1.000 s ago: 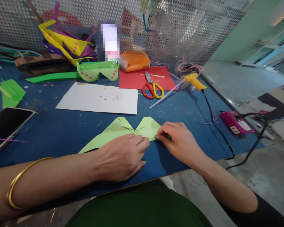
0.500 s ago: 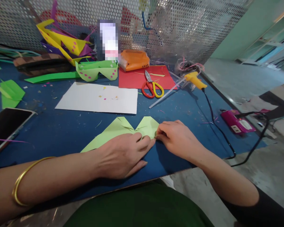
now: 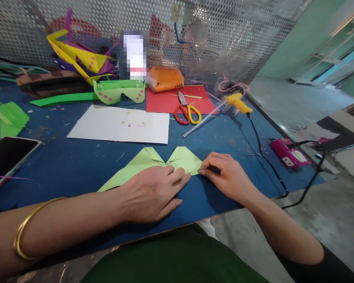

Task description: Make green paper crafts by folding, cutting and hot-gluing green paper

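A light green folded paper [image 3: 184,159] with two peaks and a V notch lies on the blue table near its front edge. My left hand [image 3: 153,192] rests flat over its lower middle, fingers apart and pointing right, hiding part of the paper. At the paper's right corner, the thumb and index finger of my right hand [image 3: 222,173] are pinched on the edge. Behind the paper is a white sheet [image 3: 106,124] with small coloured bits on it. Scissors [image 3: 185,110] with red and yellow handles lie partly on a red sheet [image 3: 159,100].
A yellow glue gun [image 3: 238,103] with a clear stick and a magenta power box [image 3: 292,153] stand to the right. Green paper glasses [image 3: 106,93], an orange packet [image 3: 166,78] and a brown pouch [image 3: 50,83] lie behind. A phone [image 3: 8,159] is at left.
My right hand has slid slightly right along the paper's edge to its corner, uncovering more of the right part. My left hand stays nearly in place. The view has shifted a little.
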Tool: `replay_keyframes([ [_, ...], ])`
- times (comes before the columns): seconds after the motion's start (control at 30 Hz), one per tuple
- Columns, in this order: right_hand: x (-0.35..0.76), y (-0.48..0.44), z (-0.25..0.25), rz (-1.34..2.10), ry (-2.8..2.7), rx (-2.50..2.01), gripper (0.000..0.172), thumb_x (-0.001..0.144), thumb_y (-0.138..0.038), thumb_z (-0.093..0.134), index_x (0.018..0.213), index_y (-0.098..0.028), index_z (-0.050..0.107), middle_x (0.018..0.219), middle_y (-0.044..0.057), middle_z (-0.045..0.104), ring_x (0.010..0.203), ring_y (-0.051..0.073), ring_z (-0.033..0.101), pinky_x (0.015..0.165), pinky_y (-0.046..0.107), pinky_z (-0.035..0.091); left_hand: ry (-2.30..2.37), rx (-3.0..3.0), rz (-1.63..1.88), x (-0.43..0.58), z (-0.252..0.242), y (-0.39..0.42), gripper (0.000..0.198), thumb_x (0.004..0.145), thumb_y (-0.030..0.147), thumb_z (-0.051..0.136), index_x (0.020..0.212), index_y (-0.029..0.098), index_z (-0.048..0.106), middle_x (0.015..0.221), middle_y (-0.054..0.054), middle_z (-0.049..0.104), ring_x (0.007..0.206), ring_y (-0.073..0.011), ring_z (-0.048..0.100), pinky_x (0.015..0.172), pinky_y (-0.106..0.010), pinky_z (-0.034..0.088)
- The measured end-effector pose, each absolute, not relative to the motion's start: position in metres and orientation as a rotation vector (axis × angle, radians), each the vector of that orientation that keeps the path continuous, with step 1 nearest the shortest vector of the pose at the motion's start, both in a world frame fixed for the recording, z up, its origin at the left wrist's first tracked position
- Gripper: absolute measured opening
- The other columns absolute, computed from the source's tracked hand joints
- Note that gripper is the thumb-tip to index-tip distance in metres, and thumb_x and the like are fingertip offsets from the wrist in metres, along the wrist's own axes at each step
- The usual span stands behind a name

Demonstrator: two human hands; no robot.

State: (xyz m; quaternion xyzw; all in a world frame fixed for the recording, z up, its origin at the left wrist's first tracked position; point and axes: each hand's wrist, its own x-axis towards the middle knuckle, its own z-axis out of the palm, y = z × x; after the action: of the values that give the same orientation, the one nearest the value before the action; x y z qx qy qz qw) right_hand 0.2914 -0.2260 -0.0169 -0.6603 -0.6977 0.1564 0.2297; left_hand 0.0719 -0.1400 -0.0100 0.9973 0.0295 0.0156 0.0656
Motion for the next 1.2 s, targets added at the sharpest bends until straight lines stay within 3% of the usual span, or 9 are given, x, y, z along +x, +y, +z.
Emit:
replay_keyframes([
  [0.17, 0.289, -0.222, -0.015, 0.443, -1.945, -1.839, 0.014, 0.084, -0.012, 0.059, 0.072, -0.019, 0.056, 0.077, -0.001, 0.062, 0.079, 0.016, 0.057, 0.076, 0.032, 0.036, 0.064, 3.130, 0.171, 0.072, -0.018, -0.132, 0.038, 0.089, 0.008, 0.040, 0.127, 0.011, 0.047, 0.095, -0.009, 0.057, 0.074, -0.0205, 0.053, 0.060, -0.033, 0.042],
  [0.23, 0.288, -0.218, -0.014, 0.443, -1.968, -1.841, 0.014, 0.085, -0.012, 0.058, 0.073, -0.019, 0.056, 0.078, -0.001, 0.062, 0.079, 0.016, 0.057, 0.077, 0.032, 0.035, 0.087, 3.164, 0.194, 0.072, -0.020, -0.127, 0.039, 0.088, 0.006, 0.040, 0.126, 0.011, 0.048, 0.095, -0.009, 0.057, 0.075, -0.0204, 0.053, 0.058, -0.032, 0.042],
  [0.43, 0.287, -0.198, -0.012, 0.356, -2.053, -1.816, 0.013, 0.085, -0.012, 0.059, 0.074, -0.019, 0.056, 0.078, -0.001, 0.060, 0.080, 0.016, 0.057, 0.078, 0.032, 0.034, 0.244, 3.237, 0.207, 0.075, -0.019, -0.110, 0.025, 0.093, 0.009, 0.039, 0.110, 0.014, 0.057, 0.093, -0.008, 0.059, 0.075, -0.0198, 0.055, 0.055, -0.030, 0.041],
  [0.67, 0.288, -0.198, -0.014, 0.340, -2.082, -1.790, 0.011, 0.086, -0.012, 0.058, 0.077, -0.018, 0.057, 0.080, 0.000, 0.060, 0.081, 0.016, 0.057, 0.078, 0.032, 0.034, 0.180, 3.190, 0.362, 0.071, -0.024, -0.104, 0.031, 0.095, 0.013, 0.034, 0.118, 0.015, 0.056, 0.097, -0.008, 0.061, 0.077, -0.0201, 0.057, 0.061, -0.033, 0.043],
  [0.83, 0.284, -0.203, -0.016, 0.344, -2.013, -1.784, 0.009, 0.086, -0.017, 0.061, 0.078, -0.020, 0.059, 0.082, 0.001, 0.063, 0.082, 0.017, 0.058, 0.079, 0.033, 0.034, 0.057, 3.262, 0.240, 0.071, -0.020, -0.105, 0.033, 0.094, 0.012, 0.036, 0.124, 0.010, 0.051, 0.096, -0.009, 0.063, 0.070, -0.0202, 0.053, 0.064, -0.038, 0.043],
  [1.07, 0.280, -0.198, -0.015, 0.390, -1.974, -1.819, 0.013, 0.085, -0.015, 0.060, 0.073, -0.019, 0.058, 0.078, 0.000, 0.060, 0.077, 0.016, 0.056, 0.075, 0.032, 0.034, 0.090, 3.199, 0.132, 0.076, -0.017, -0.110, 0.026, 0.095, 0.019, 0.037, 0.108, 0.011, 0.059, 0.088, -0.007, 0.059, 0.068, -0.0209, 0.048, 0.061, -0.039, 0.039],
  [1.2, 0.280, -0.196, -0.014, 0.505, -1.931, -1.828, 0.016, 0.083, -0.011, 0.058, 0.070, -0.020, 0.055, 0.072, -0.002, 0.058, 0.073, 0.015, 0.054, 0.072, 0.030, 0.034, 0.083, 3.188, 0.197, 0.075, -0.019, -0.111, 0.034, 0.098, 0.025, 0.033, 0.122, 0.010, 0.053, 0.093, -0.007, 0.061, 0.069, -0.0204, 0.050, 0.061, -0.040, 0.040],
])
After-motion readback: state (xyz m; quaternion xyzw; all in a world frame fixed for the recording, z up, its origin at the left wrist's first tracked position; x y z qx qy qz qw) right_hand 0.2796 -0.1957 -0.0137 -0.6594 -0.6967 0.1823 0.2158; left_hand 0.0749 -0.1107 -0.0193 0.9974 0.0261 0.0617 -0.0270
